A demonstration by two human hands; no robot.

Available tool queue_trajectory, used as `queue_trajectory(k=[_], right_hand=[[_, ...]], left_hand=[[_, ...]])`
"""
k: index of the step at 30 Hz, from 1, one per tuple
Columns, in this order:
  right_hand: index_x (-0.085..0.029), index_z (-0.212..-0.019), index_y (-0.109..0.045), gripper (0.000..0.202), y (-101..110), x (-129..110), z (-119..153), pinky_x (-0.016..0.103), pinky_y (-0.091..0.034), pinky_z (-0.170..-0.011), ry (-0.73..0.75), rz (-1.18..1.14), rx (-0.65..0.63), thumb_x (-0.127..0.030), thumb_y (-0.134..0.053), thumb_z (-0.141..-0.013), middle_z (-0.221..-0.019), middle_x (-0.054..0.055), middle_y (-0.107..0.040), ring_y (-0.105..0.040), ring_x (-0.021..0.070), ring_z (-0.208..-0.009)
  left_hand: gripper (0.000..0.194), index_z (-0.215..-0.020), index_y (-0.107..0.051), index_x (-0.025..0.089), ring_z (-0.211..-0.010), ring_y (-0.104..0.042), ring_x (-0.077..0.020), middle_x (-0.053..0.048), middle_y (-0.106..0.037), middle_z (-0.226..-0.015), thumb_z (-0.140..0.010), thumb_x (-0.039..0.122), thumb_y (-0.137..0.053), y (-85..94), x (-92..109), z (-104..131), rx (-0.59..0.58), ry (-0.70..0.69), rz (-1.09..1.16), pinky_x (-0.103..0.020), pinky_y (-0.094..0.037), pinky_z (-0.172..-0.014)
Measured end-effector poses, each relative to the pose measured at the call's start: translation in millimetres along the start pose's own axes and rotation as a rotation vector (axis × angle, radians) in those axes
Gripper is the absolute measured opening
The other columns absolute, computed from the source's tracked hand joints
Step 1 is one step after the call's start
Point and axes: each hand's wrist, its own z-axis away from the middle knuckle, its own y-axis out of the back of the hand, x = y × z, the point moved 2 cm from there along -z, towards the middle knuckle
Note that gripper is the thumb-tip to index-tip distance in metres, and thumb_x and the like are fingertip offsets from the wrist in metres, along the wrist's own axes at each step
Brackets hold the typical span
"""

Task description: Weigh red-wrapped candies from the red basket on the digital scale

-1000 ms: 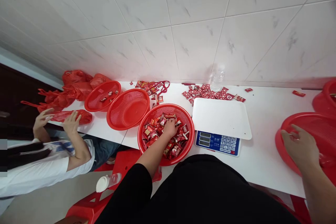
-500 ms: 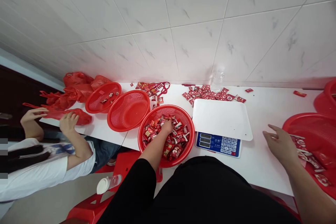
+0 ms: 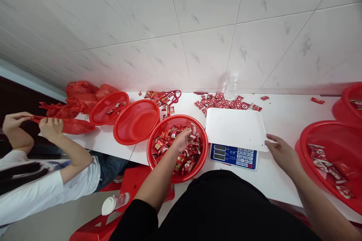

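**Left hand [image 3: 182, 142] in the basket of packets, right hand [image 3: 283, 155] at the scale's tray**

Taking the white tray [image 3: 236, 128] as the clock's centre, the left hand lies at nine o'clock, over the wrapped packets [image 3: 186, 165] that fill the bottom of a red mesh basket [image 3: 151, 131]. Its fingers are bent, and one packet [image 3: 194, 129] stands at the fingertips; whether they pinch it I cannot tell. The right hand is at four o'clock, thumb and forefinger close together at the tray's near right corner; whether they grip the rim I cannot tell. The two hands are well apart.

The tray sits on a blue keypad scale [image 3: 234, 156], whose keys show at six o'clock. Loose packets [image 3: 217, 101] are spread at eleven to twelve, beside an upright clear bottle [image 3: 232, 89]. At three to four stands a large red basket [image 3: 305, 131] with more packets [image 3: 325, 169] inside.

Farther out at nine, past a second mesh basket [image 3: 137, 122] and a third basket [image 3: 96, 115] holding a few packets, a co-worker in a white top [image 3: 36, 196] has both hands on a red bag [image 3: 77, 126].
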Motion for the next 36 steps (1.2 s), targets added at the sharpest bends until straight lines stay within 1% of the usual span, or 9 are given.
queue_trajectory(k=[3, 6, 10, 17, 22, 28, 32, 33, 36], right_hand=[[-0.023, -0.114, -0.058, 0.045, -16.8, -45.0, 17.1, 0.033, -0.049, -0.075, -0.031, -0.286, -0.257, -0.05, -0.052, -0.078, -0.104, 0.008, -0.066, -0.065, 0.021, -0.084], [-0.025, -0.108, -0.06, 0.04, -26.6, -98.4, 35.8, 0.033, -0.049, -0.076, 0.019, -0.414, -0.461, -0.051, -0.052, -0.079, -0.102, 0.006, -0.067, -0.064, 0.0204, -0.085], [-0.023, -0.099, -0.06, 0.035, -29.6, -144.0, 48.8, 0.03, -0.047, -0.072, 0.149, -0.553, -0.558, -0.05, -0.052, -0.08, -0.088, 0.003, -0.066, -0.06, 0.0168, -0.078], [-0.02, -0.074, -0.053, 0.034, -28.8, -145.7, 49.6, 0.025, -0.041, -0.059, 0.056, -0.675, -0.564, -0.052, -0.062, -0.072, -0.066, -0.002, -0.059, -0.051, 0.0119, -0.06], [-0.02, -0.07, -0.053, 0.038, -30.8, -140.5, 50.2, 0.025, -0.039, -0.054, 0.026, -0.68, -0.553, -0.057, -0.063, -0.068, -0.062, -0.002, -0.056, -0.048, 0.0114, -0.056], [-0.021, -0.066, -0.053, 0.039, -45.8, -120.0, 55.5, 0.024, -0.035, -0.05, -0.103, -0.602, -0.526, -0.059, -0.062, -0.067, -0.058, -0.003, -0.055, -0.048, 0.012, -0.054], [-0.021, -0.072, -0.057, 0.035, -54.3, -94.2, 54.6, 0.024, -0.036, -0.05, -0.18, -0.575, -0.507, -0.055, -0.06, -0.071, -0.06, -0.001, -0.058, -0.05, 0.0132, -0.057], [-0.021, -0.075, -0.058, 0.035, -55.9, -87.2, 52.3, 0.024, -0.038, -0.051, -0.212, -0.6, -0.484, -0.055, -0.06, -0.071, -0.064, 0.0, -0.06, -0.052, 0.0138, -0.059], [-0.021, -0.085, -0.06, 0.035, -59.7, -69.1, 42.4, 0.026, -0.044, -0.053, -0.347, -0.75, -0.407, -0.053, -0.063, -0.07, -0.086, 0.005, -0.067, -0.06, 0.0166, -0.069]], left_hand=[[0.03, -0.096, -0.058, 0.015, -0.061, -0.057, -0.0104, -0.008, -0.066, -0.085, -0.084, 0.041, -0.049, -36.8, 19.9, 20.3, -0.23, 0.08, 0.282, -0.021, -0.042, -0.055], [0.029, -0.092, -0.06, 0.013, -0.06, -0.057, -0.0111, -0.008, -0.066, -0.076, -0.084, 0.04, -0.05, -71.5, 31.3, 33.7, -0.37, 0.156, 0.356, -0.02, -0.039, -0.052], [0.034, -0.096, -0.061, 0.01, -0.057, -0.056, -0.0118, -0.008, -0.066, -0.072, -0.084, 0.041, -0.053, -102.8, 35.3, 42.1, -0.472, 0.189, 0.286, -0.021, -0.038, -0.05], [0.053, -0.095, -0.063, 0.009, -0.053, -0.051, -0.0094, -0.008, -0.065, -0.071, -0.083, 0.058, -0.046, -115.3, 46.3, 54.2, -0.519, 0.094, 0.089, -0.021, -0.037, -0.052], [0.043, -0.085, -0.062, 0.012, -0.063, -0.051, -0.0091, -0.002, -0.062, -0.075, -0.08, 0.054, -0.053, -117.6, 52.5, 60.9, -0.494, -0.087, -0.165, -0.02, -0.038, -0.059], [0.044, -0.08, -0.062, 0.015, -0.067, -0.053, -0.0123, -0.001, -0.06, -0.073, -0.086, 0.053, -0.041, -93.8, 23.6, 34.5, -0.37, -0.184, -0.479, -0.022, -0.041, -0.063], [0.027, -0.098, -0.059, 0.016, -0.085, -0.058, -0.0169, -0.007, -0.064, -0.096, -0.087, 0.035, -0.042, -38.7, -10.5, -4.3, 0.167, -0.102, -0.665, -0.026, -0.044, -0.074], [0.026, -0.103, -0.057, 0.016, -0.088, -0.059, -0.0182, -0.008, -0.063, -0.099, -0.085, 0.032, -0.046, -27.5, -19.4, -12.3, 0.216, -0.063, -0.745, -0.028, -0.044, -0.077], [0.044, -0.114, -0.053, 0.017, -0.105, -0.054, -0.0235, -0.011, -0.058, -0.116, -0.074, 0.032, -0.062, -11.9, -41.2, -28.6, 0.119, -0.046, -1.021, -0.032, -0.041, -0.088]])
